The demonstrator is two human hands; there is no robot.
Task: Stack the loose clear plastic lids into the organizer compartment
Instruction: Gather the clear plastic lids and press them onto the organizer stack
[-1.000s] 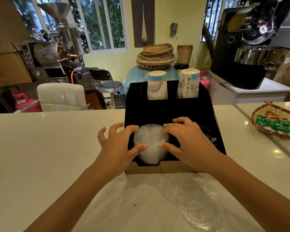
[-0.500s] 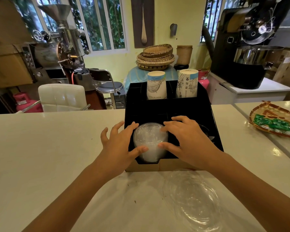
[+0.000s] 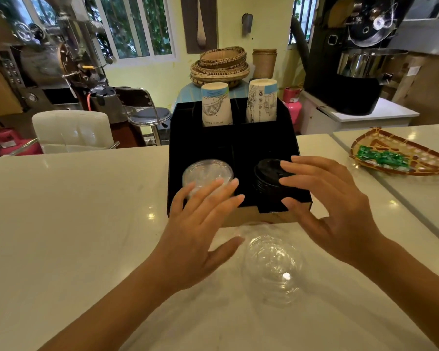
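- Desk [image 3: 61, 211]: pale, glossy surface carrying every item listed.
- Left hand [image 3: 200, 224]: fingers spread, palm down, holding nothing; fingertips overlap the near edge of the stacked lids.
- Stacked clear lids [image 3: 207, 173]: in the front left compartment of the organizer [image 3: 264, 138], a black box.
- Loose clear lids [image 3: 273, 269]: lying on the desk just in front of the organizer, between the two hands.
- Black lids [image 3: 266, 178]: stacked in the front right compartment.
- Paper cups [image 3: 216, 105]: upside down, in two rear compartments.
- Right hand [image 3: 335, 206]: fingers apart and curved, empty, over the front right compartment.
- Woven tray [image 3: 401, 153]: far right, holding green packets.
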